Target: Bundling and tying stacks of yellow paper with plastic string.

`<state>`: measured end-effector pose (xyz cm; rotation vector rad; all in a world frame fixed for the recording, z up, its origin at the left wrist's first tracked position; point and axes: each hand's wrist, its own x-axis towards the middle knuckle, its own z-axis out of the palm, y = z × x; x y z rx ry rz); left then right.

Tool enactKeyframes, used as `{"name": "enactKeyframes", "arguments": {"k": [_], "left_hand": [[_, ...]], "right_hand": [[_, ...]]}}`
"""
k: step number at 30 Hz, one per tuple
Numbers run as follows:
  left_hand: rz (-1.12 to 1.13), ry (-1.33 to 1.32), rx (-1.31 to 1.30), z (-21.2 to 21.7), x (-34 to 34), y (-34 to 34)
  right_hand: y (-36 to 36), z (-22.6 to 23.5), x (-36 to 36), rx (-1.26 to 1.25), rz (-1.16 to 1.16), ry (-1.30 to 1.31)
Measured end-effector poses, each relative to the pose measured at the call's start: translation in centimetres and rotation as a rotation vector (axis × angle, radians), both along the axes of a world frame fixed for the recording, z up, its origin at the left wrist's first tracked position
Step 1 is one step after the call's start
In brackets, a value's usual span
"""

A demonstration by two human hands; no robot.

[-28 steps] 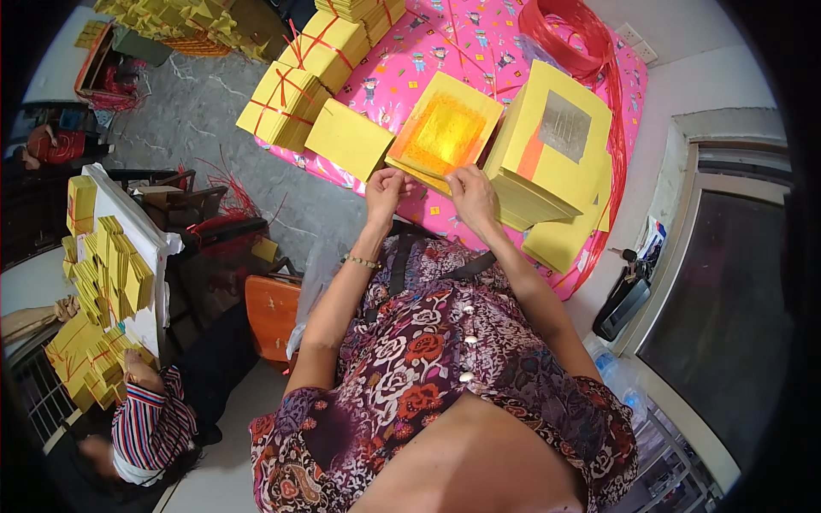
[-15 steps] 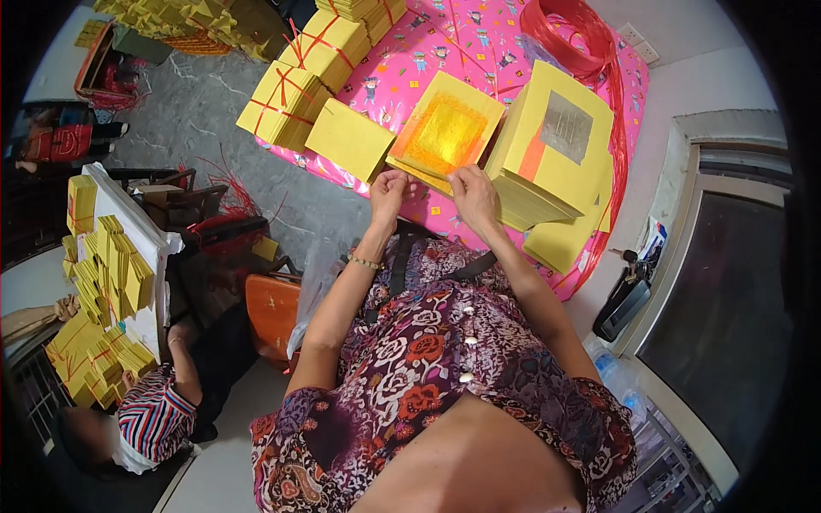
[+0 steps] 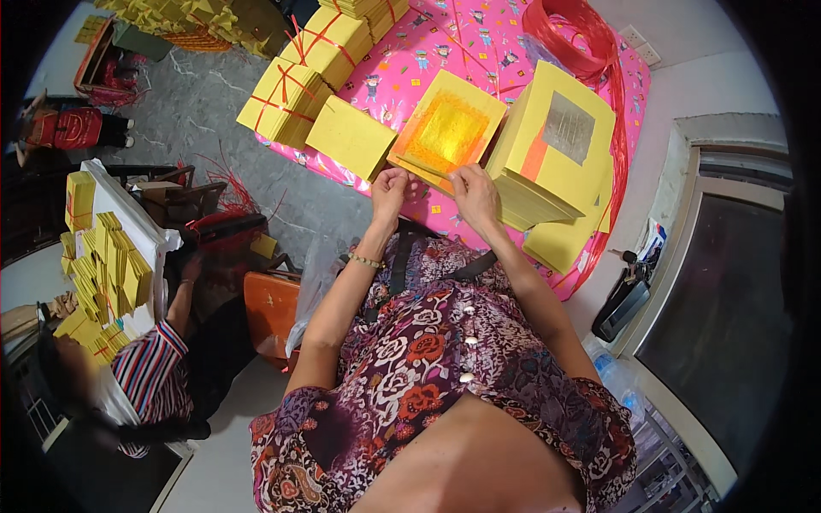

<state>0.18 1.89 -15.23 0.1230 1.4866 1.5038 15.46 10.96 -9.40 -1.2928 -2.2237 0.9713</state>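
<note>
Has, on the bench (image 3: 406,96), a joss-paper pile (image 3: 450,126) between left stack (image 3: 351,137) and right stack (image 3: 523,137), with twine coil (image 3: 605,47) behind the latter.

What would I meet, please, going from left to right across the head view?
White table, nearest tied bundle, plain yellow paper, gold-panelled paper, silver-panelled stack, dark pane.
</note>
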Motion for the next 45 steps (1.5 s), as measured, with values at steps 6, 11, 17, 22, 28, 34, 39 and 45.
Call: {"name": "enactKeyframes", "arguments": {"k": [6,11,17,22,28,34,39,45], "left_hand": [[0.016,0.203,-0.053,-0.4,0.3,-0.1],[-0.195,0.075,0.050,2.3,0.6,2.0],[-0.087,-0.040,0.021,3.4,1.1,4.4],[-0.054,0.176,0.054,3.2,0.6,4.0],[-0.067,0.042,0.065,4.8,-3.2,0.8],[-0.010,-0.382,-0.035,13.8,-3.3,-1.4],[-0.226,-0.434,0.020,11.1,-4.5,-3.6],[-0.479,-0.186,-0.029,10.0,-5.1,-3.9]], "right_hand": [[0.0,-0.4,0.1,0.049,0.000,-0.026],[-0.3,0.0,0.0,0.100,0.000,-0.013],[-0.9,0.0,0.0,0.215,0.055,0.040],[-1.2,1.0,0.1,0.084,-0.031,0.194],[-1.0,1.3,0.2,-0.046,-0.142,0.354],[-0.1,1.3,-0.4,-0.131,-0.115,0.499],[0.3,-4.3,1.2,0.000,0.201,0.527],[-0.9,-4.2,1.6,-0.341,0.225,0.680]]}}
